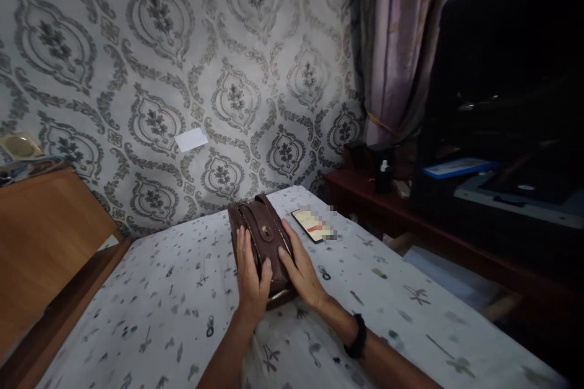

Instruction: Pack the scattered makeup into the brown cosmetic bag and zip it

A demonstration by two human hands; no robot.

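A brown leather pouch [261,226] with a brass clasp lies on a bed covered by a white patterned sheet [173,304]. My left hand [250,273] rests flat on its left side, fingers stretched out along the leather. On the pouch's right edge lies my right hand [298,267], fingers extended, a black band on its wrist. Both hands press the pouch from either side. Its near end is hidden under my hands.
A phone [312,225] with a lit screen lies on the sheet just right of the pouch. A wooden headboard [45,243] stands at the left. A dark wooden table [410,219] with small items and a black device [511,103] is at the right, by a curtain.
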